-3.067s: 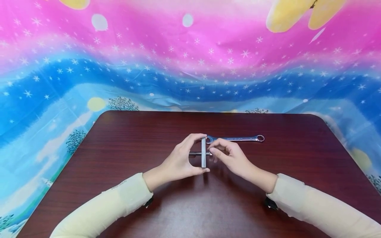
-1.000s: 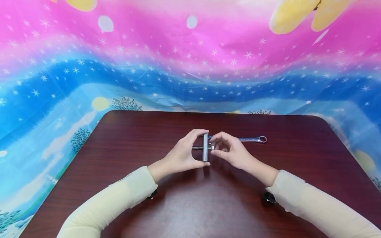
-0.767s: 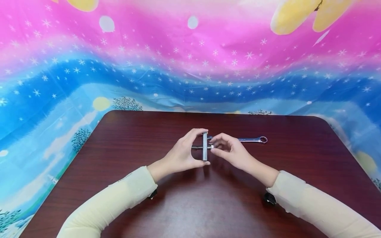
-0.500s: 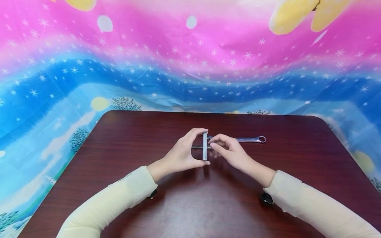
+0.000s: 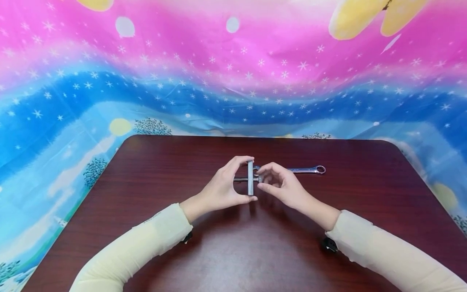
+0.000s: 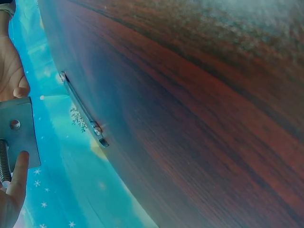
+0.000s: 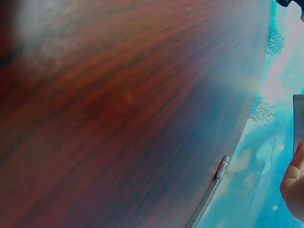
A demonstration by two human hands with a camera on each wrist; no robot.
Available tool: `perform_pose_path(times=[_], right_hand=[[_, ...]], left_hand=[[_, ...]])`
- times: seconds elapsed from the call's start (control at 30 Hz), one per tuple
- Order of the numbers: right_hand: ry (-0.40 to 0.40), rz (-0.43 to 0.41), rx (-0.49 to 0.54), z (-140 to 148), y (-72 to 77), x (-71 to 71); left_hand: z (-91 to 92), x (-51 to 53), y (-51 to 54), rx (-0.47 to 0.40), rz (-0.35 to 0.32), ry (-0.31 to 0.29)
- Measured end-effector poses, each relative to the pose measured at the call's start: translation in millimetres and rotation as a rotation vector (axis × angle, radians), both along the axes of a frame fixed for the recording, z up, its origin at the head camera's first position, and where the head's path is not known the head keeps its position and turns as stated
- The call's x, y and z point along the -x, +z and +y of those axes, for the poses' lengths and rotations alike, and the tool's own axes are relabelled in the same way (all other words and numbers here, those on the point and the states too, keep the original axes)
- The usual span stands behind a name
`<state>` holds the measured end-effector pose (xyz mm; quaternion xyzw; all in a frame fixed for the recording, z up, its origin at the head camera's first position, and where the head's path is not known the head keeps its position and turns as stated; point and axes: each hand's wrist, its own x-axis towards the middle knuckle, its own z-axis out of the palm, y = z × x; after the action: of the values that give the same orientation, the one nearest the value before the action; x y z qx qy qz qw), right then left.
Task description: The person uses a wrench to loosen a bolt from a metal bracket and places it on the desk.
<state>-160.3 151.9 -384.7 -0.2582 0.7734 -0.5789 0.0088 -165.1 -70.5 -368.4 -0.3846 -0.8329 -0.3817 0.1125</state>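
Observation:
Between thumb and fingertips, my left hand (image 5: 220, 188) grips a flat grey metal plate (image 5: 250, 188) by opposite edges, upright above the table. In the left wrist view, the plate (image 6: 26, 133) shows a round hole. A threaded bolt (image 6: 4, 164) sticks out of its near face. The bolt's head (image 5: 260, 179) stands out on the plate's right side in the head view. My right hand (image 5: 288, 188) has its thumb and fingers curled round this head, the thumb just below it. Contact at some fingertips is hidden.
Behind the right hand, a combination wrench (image 5: 308, 170) lies on the dark wooden table (image 5: 175, 162), its open end partly covered by the fingers. A printed snow-scene cloth (image 5: 204, 73) hangs behind the table's far edge.
The right thumb and fingers pinch the bolt head half a second ago; now they are spread a little, exposing it. The left hand keeps its grip on the plate, somewhat higher than three seconds ago.

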Motion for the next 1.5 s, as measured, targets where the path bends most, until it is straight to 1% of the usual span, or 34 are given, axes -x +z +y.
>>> perform_pose_path(times=[0.1,0.23,0.33,0.6,0.7,0.87,1.0,1.1,1.17,1.27,1.33,1.4,1.5], right_hand=[[-0.005,-0.02,-0.007,1.0,-1.3,0.9],[0.009,-0.036,-0.018,0.8,-1.1,1.5],[0.01,-0.048,-0.006,-0.6,-0.6,1.8],[-0.029,0.02,-0.021,-3.3,-1.0,0.9],[-0.012,0.003,-0.013,-2.2,-2.9,1.5],[0.021,-0.052,0.006,-1.0,-3.4,1.7],[0.013,-0.08,0.029,-2.6,-1.4,1.4],[-0.006,-0.069,0.036,-3.8,-0.4,1.2],[-0.016,-0.032,0.027,-4.0,-0.1,0.8],[-0.009,0.031,0.016,-3.4,-0.9,0.2],[-0.002,0.053,0.014,-3.0,-2.1,0.1],[-0.003,0.046,0.016,-2.8,-2.8,-0.2],[-0.005,0.009,0.022,-2.9,-4.1,0.0]], left_hand=[[0.6,0.1,-0.9,-0.003,0.002,-0.007],[1.6,0.4,-1.6,-0.005,0.009,-0.008],[2.2,0.9,-1.6,-0.009,0.018,-0.012],[1.7,2.4,-3.4,-0.02,0.021,-0.009],[1.4,2.5,-4.3,-0.02,0.02,-0.009],[1.9,2.7,-4.7,-0.017,0.021,-0.011],[2.7,2.9,-4.5,-0.022,0.024,-0.015],[2.6,3.0,-3.4,-0.025,0.03,-0.016],[2.1,3.0,-2.6,-0.023,0.03,-0.011],[0.7,2.7,-1.7,-0.016,0.021,-0.001],[-0.3,2.2,-1.8,-0.015,0.014,0.001],[-0.9,1.4,-2.0,-0.014,0.006,-0.003],[-0.9,-0.1,-2.7,-0.013,-0.002,-0.01]])
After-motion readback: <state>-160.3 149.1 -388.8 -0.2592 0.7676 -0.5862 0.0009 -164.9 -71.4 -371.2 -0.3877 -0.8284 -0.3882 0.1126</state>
